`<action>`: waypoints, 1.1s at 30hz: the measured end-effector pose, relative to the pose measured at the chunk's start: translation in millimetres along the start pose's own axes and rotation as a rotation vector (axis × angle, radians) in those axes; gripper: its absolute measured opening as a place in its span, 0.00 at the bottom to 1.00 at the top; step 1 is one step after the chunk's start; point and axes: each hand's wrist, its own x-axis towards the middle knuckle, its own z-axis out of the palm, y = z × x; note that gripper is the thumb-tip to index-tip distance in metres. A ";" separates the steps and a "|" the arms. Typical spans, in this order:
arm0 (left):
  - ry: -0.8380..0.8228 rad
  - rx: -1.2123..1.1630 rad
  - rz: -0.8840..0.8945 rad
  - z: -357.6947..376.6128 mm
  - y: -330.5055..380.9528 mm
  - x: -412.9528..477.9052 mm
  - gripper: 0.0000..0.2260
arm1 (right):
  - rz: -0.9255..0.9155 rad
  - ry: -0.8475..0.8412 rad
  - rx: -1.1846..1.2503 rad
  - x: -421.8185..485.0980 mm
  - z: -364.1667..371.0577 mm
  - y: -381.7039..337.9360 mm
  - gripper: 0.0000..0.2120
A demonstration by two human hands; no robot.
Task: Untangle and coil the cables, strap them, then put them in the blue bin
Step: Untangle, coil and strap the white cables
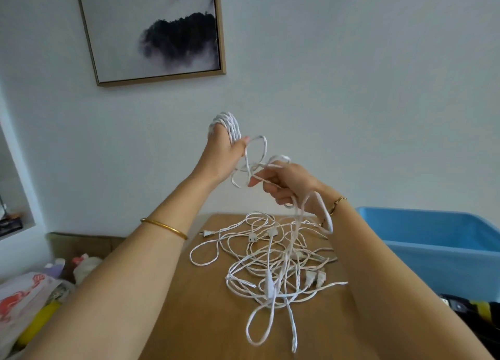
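My left hand [223, 156] is raised above the table with a coil of white twisted cable [226, 124] wound around its fingers. My right hand [286, 182] is just to its right and lower, pinching a loose loop of the same white cable [251, 154] between thumb and fingers. More of that cable hangs from the right hand down to a tangled pile of white cables with plugs [273, 257] on the wooden table [194, 305]. The blue bin [438, 238] stands at the right, beside the table.
A framed picture [154, 29] hangs on the wall behind. Bags and clutter [32, 297] lie at the lower left beside the table. A black and yellow object [470, 308] sits in front of the bin at the right edge.
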 end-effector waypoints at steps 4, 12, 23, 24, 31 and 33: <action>-0.181 0.092 0.057 -6.8 1.2 -6.2 0.11 | 0.053 0.061 0.268 -2.1 -6.5 13.0 0.15; -0.349 0.636 -0.049 -3.0 -11.3 -15.0 0.24 | 0.009 0.252 0.394 -2.4 -1.2 24.7 0.17; 0.022 0.690 -0.230 9.7 -17.1 -3.1 0.12 | 0.194 0.244 0.520 -1.1 -8.0 25.8 0.13; 0.078 0.690 -0.248 6.9 -18.5 0.6 0.11 | 0.200 0.245 0.512 -4.1 -10.6 25.9 0.11; 0.284 0.640 -0.386 -41.9 -21.9 18.5 0.18 | 0.332 0.405 0.234 -13.0 -30.1 72.5 0.09; 0.303 0.579 -0.404 -42.8 -14.2 17.0 0.18 | 0.372 0.482 0.020 -4.9 -30.4 83.7 0.09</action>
